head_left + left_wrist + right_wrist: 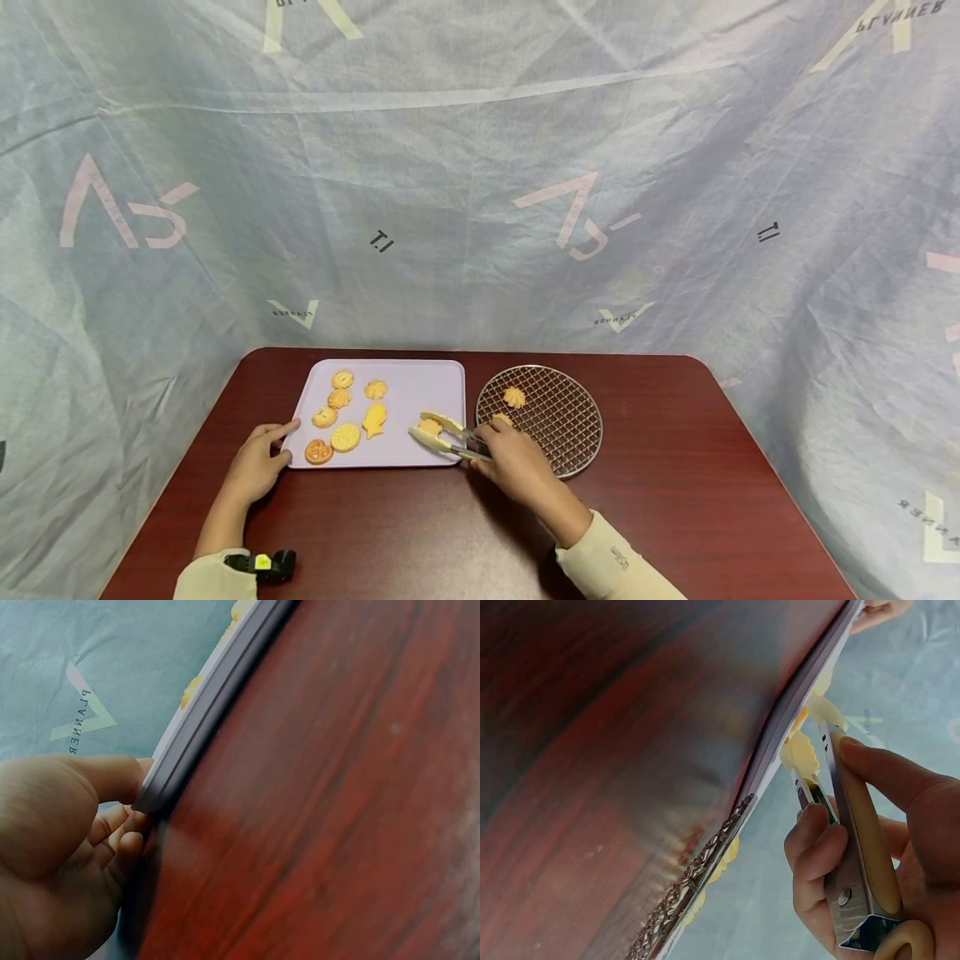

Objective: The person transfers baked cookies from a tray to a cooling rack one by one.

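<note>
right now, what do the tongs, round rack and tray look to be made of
Tongs: metal frame, judging by its greyish sheen; the smooth cream ends and grips are probably plastic or silicone.
Round rack: likely shiny metal wire, given its glinting crossed strands.
Tray: probably matte plastic, from its even lilac colour, though coated metal is possible.

The hanging cloth (465, 183) reads "PLANNER" (flipped in places), "T.I" and, in pink, something like "AS".

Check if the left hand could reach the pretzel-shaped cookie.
Probably yes: the left hand grips the lilac tray near the pretzel-shaped cookie, with nothing visible blocking the way, though it would likely have to release the tray.
</note>
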`<state>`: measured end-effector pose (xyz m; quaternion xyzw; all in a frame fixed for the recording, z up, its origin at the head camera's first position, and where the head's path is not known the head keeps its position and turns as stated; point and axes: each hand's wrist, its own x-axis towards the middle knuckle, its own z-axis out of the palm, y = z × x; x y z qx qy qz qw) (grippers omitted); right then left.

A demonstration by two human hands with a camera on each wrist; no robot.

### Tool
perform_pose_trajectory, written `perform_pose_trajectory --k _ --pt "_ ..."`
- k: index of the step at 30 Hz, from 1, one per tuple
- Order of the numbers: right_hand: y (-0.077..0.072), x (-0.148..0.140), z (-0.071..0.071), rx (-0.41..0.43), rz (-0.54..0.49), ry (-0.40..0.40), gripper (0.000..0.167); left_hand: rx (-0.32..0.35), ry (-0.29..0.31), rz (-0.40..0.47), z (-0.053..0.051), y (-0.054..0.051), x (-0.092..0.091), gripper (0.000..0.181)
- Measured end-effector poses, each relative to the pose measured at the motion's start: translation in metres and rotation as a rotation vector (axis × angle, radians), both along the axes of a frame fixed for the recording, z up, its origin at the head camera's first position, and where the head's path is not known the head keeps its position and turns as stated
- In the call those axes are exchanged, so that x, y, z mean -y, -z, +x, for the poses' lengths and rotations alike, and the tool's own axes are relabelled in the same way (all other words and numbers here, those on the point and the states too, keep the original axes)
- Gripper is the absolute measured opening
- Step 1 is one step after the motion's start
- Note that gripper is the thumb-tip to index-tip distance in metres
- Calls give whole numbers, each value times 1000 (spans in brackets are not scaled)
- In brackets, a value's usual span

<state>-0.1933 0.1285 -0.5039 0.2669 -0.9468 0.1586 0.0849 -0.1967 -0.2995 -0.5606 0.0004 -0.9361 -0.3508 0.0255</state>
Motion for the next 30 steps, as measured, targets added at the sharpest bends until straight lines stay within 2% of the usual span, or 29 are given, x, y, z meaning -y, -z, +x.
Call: perform_pose_trajectory --k 8,15,30 --pt "-1 -3 1 -52 -28 -8 36 -36 -1 -13 -1 3 0 55" --pt "-6 -12 5 -23 -67 26 39 -15 -3 2 -1 3 0 55" --pt "-8 -34 10 -42 -74 72 39 -22 -5 -3 0 3 0 54"
